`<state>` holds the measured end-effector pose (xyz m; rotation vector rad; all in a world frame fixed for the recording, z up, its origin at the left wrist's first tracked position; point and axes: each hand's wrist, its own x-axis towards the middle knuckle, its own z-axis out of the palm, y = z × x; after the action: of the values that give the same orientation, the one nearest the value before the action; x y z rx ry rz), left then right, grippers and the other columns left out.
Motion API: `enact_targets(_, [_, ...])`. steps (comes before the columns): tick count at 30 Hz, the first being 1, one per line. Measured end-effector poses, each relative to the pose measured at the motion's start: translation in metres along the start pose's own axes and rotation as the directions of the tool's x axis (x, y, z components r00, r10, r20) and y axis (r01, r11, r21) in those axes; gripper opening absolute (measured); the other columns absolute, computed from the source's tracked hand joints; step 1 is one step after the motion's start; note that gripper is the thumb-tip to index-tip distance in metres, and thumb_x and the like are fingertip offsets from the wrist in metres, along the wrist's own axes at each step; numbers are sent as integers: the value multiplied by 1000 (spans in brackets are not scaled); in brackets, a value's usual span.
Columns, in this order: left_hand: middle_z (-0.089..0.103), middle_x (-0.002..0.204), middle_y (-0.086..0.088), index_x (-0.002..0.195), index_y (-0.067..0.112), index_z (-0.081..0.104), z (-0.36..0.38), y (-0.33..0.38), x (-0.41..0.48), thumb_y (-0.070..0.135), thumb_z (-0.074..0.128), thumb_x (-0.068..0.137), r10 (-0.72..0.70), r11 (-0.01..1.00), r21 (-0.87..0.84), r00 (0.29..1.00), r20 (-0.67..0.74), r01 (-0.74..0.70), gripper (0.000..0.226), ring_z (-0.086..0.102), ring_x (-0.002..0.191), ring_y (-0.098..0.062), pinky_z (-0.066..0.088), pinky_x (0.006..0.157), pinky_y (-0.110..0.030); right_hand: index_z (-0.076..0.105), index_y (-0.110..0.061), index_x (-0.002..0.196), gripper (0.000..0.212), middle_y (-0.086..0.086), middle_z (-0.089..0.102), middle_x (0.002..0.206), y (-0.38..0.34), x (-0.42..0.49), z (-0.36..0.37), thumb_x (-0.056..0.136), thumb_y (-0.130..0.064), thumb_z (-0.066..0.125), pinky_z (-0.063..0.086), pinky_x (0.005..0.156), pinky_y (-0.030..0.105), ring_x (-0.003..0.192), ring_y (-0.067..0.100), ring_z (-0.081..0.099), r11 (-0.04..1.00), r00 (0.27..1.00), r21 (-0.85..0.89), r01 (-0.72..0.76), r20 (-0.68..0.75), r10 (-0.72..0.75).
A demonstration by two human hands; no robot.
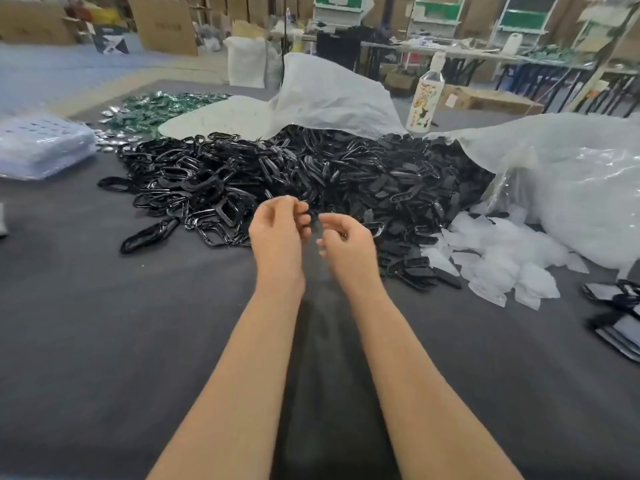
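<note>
In the head view, a heap of black plastic parts (311, 174) is spread on the dark table cloth (104, 323). Open loop frames lie on its left side and flat tabs on its right, probably so that either kind can be taken quickly. The left hand (277, 233) and the right hand (348, 242) are raised side by side at the near edge of the heap, close together but apart. The fingers of both are curled inward. Whether a small black part is pinched between them cannot be told against the dark heap behind.

To the right of the heap a large clear plastic bag (571, 188) is slumped open, its mouth turned toward the heap, as if the parts had been tipped out of it. What remains inside cannot be seen. In front of that bag, small white pouches (502, 268) are scattered flat. Behind the heap a white sheet (329, 95) is draped and a labelled bottle (424, 98) is stood upright. To the back left green circuit boards (162, 107) are piled loose, and further left clear trays (41, 147) are stacked.
</note>
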<state>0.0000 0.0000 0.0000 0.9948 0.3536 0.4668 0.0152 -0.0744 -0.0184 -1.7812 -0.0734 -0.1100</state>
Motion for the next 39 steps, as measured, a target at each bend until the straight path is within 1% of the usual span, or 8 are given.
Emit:
enact_targets(9, [59,77,2,86,13,49,10,-39,58,5,42,97,-33,999,31,969,-243,41,16,54,61,-6,48,62,-19,64,-12,123,35,7,61,129,15,54,36,93,-9,46,36,102,28,123,23,50,953,998,-300,-51,19,59])
enact_targets(15, [61,79,3,84,18,49,12,-45,56,7,43,98,40,997,71,962,-269,-21,19,56,66,-6,49,62,-19,67,-4,113,29,11,66,116,17,52,33,93,-7,46,41,90,23,109,24,59,982,991,-188,-22,-133,-3])
enact_targets(19, [59,90,-3,87,19,53,15,-48,48,5,48,91,132,958,279,969,-207,-71,15,53,80,-18,48,80,-35,63,-7,112,25,12,63,113,17,50,11,92,-6,48,33,77,15,97,19,55,980,973,-195,25,-220,-69])
enact_targets(24, [59,110,-6,108,18,57,16,-50,37,18,56,92,184,840,518,983,7,-161,16,50,71,-5,42,76,-21,59,-11,104,22,-3,61,95,17,42,-23,89,1,49,48,89,31,93,22,63,987,977,-134,92,-181,-116])
enact_targets(26, [62,103,-2,110,18,59,16,-50,34,25,57,94,159,808,562,984,79,-176,18,53,72,-4,45,78,-24,56,-15,103,21,-11,56,89,19,38,-32,89,0,51,48,83,19,85,14,63,981,978,-154,120,-150,-143])
enact_targets(29, [67,82,2,98,16,60,14,-50,26,16,54,97,77,837,525,983,169,-156,7,62,64,-8,55,76,-35,55,-15,105,21,-17,55,87,24,34,-40,89,-2,54,39,76,6,82,2,55,965,971,-195,173,-129,-200])
enact_targets(35, [65,79,-3,86,14,51,5,-41,35,5,46,100,37,956,292,999,4,-36,17,62,50,0,50,52,-15,62,-7,116,25,3,66,107,28,39,-51,95,-7,48,35,80,9,95,14,59,907,922,-386,168,-264,-283])
enact_targets(39, [65,81,-2,100,11,50,4,-38,37,4,43,100,16,983,181,998,-67,-3,10,58,51,0,50,55,-14,58,-11,129,36,6,55,135,35,40,-49,94,-10,48,31,107,29,127,24,45,689,978,-706,165,28,-205])
